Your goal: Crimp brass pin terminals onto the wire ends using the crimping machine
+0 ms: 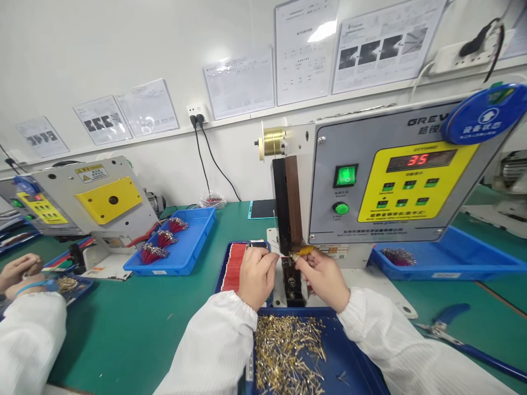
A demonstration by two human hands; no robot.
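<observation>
At the die (291, 263) of a grey crimping machine (325, 186), both hands come together from either side. My left hand (258, 274) is closed in a pinch on a thin red wire (282, 255), only a short bit of which shows by the die. My right hand (325, 274) is also pinched closed, its fingertips touching the die area; a yellow cover (305, 250) sits on one finger. Whatever the right fingertips hold is too small to make out. Partly behind my left hand lies a tray of red wires (234, 266). Below sits a blue tray (349, 356) with many gold-coloured metal pins (288, 351).
Blue-handled pliers (448, 329) lie at right. A blue bin (457, 255) with a wire bundle stands behind them. Left are another blue bin (193, 247) with red wire bundles (164, 241), a second machine (99, 192) and a co-worker's hands (24, 274).
</observation>
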